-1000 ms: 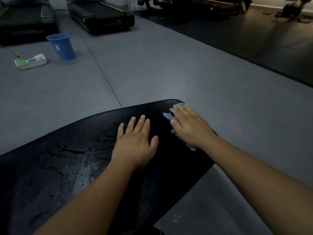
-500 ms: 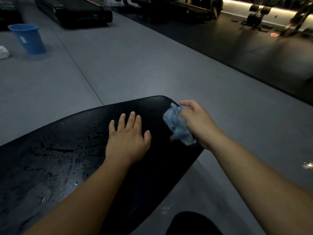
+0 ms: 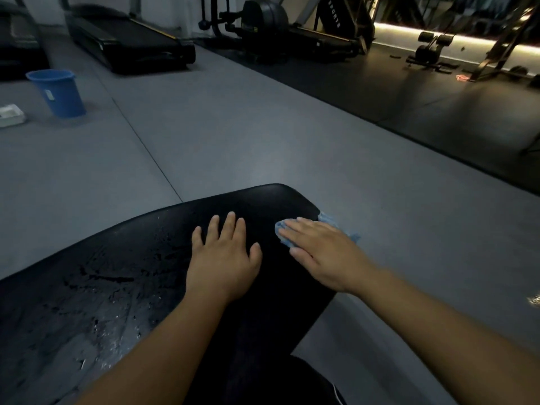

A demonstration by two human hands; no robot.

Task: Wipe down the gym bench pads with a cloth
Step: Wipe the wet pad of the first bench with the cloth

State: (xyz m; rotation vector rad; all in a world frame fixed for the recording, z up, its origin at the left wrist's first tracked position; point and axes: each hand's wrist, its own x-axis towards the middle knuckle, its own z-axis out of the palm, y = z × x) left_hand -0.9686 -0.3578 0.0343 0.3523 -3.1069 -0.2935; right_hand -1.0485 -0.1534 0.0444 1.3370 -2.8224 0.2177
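One "SPORTS" label [image 3: 334, 13] beyond cloth [image 3: 283, 234]

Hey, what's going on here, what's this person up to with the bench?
A person is wiping a black gym bench pad. The right hand presses a blue cloth flat against the pad near its far right edge, fingers straight. The left hand rests flat on the pad beside it. The nearer left part of the pad looks wet and streaky. A blue bucket stands on the floor at the far left.
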